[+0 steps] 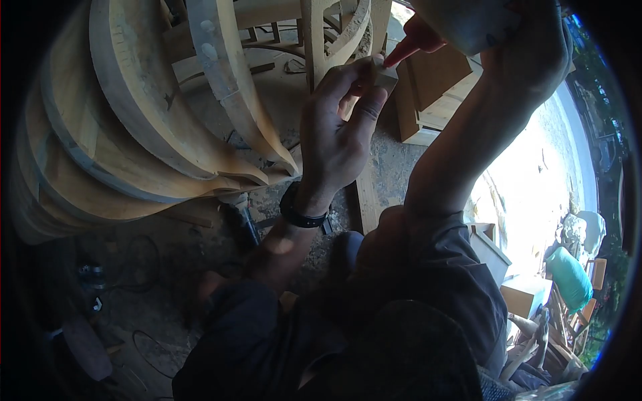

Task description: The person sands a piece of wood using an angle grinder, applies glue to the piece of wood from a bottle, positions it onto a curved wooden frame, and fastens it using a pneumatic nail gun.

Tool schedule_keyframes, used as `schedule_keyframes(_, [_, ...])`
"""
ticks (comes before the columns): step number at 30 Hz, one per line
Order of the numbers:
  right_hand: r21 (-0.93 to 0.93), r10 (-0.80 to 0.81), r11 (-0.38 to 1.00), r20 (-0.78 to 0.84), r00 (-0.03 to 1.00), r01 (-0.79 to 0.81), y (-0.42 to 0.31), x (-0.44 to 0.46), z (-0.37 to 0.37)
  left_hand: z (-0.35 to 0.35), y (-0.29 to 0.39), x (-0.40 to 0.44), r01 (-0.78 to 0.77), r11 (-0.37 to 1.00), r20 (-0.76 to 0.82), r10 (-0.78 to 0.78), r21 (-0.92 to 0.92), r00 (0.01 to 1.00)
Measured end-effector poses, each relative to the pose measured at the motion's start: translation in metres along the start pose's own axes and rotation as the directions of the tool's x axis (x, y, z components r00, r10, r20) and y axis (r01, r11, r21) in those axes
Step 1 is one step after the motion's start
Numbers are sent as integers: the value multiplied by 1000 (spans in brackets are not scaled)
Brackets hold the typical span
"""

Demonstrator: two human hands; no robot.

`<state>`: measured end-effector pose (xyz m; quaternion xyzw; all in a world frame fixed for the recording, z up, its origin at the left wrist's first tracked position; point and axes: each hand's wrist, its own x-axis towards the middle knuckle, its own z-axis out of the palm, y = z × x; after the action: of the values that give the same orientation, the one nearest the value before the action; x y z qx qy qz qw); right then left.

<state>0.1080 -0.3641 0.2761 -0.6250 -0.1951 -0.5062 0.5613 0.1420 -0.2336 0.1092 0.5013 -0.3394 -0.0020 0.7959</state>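
My left hand [340, 127], with a dark band on its wrist, pinches a small pale wooden block [386, 78] between thumb and fingers. From above right, my right hand [525, 57] grips a whitish glue bottle [468, 23] tipped downward. The bottle's red nozzle [416, 41] points at the block, and its tip touches or nearly touches the top face. Part of the right hand's fingers are hidden behind the bottle and by the frame's top edge.
Large curved wooden ribs [144, 100] fill the left side. Behind my hands stand wooden boxes [435, 80]. A dark tool [242, 224] and cables lie on the dusty floor. At right are a teal sack [570, 277], a carton [526, 295] and wood scraps.
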Motion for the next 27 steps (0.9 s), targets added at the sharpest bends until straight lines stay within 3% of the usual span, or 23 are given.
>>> schedule_keyframes(6, [-1, 51, 999, -89, 995, -51, 0, 4, -1, 1, 2, 0, 12, 1000, 8, -12, -2, 1000])
schedule_keyframes(12, [96, -58, 994, 97, 994, 49, 4, 4, -7, 2, 1, 0, -37, 999, 2, 37, 7, 999])
schedule_keyframes(15, [36, -6, 999, -42, 999, 7, 1, 3, -2, 1, 2, 0, -35, 998, -2, 36, 50, 999])
schedule_keyframes(27, [123, -4, 992, 26, 1000, 0, 8, 5, -5, 0, 6, 0, -14, 1000, 19, 14, 25, 1000])
